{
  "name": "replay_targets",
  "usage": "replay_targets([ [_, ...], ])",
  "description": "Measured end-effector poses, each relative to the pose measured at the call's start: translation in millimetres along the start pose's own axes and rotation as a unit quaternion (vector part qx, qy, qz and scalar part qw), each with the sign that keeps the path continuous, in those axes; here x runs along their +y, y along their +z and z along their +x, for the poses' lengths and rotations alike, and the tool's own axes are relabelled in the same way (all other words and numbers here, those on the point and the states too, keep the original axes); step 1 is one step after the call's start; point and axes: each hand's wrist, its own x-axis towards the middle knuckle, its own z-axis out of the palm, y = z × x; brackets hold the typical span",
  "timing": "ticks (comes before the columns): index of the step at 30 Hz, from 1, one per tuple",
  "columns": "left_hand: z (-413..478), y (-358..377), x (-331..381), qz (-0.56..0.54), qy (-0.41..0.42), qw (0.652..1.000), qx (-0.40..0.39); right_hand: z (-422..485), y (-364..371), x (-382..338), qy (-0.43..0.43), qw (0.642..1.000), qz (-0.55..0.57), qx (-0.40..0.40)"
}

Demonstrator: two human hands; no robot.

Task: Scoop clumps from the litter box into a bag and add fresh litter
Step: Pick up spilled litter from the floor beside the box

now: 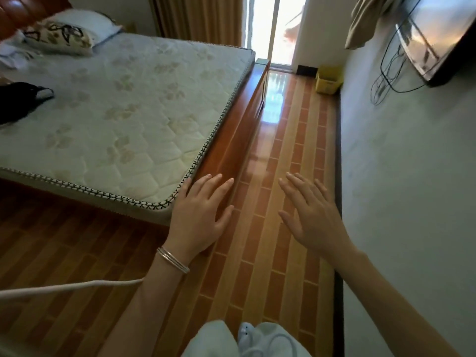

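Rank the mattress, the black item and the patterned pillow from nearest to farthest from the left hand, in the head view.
1. Mattress: its corner lies right beside the left hand.
2. Black item: on the mattress, far left.
3. Patterned pillow: at the bed's head, top left.

Just the one cam here, head-worn and wide-angle, tilted forward and down along the floor (283, 176) toward the glass door (262, 27) at 12 o'clock. The bed (116, 112) fills 9 to 11, the wall (399, 176) runs down 3, and the left hand (198, 217) and right hand (314, 215) sit close up around 6.
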Motion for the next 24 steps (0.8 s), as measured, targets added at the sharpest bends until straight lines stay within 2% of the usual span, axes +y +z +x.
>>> replay_targets([
  [11, 140.6, 44.8, 1.5, -0.016, 0.082, 0.996, 0.008, 82.0, 18.6, 85.9, 0.072, 0.997, -0.022, 0.017],
  [24, 369.0, 90.7, -65.0, -0.023, 0.151, 0.988, -0.015, 268.3, 51.2, 176.5, 0.133, 0.99, -0.057, 0.003],
])
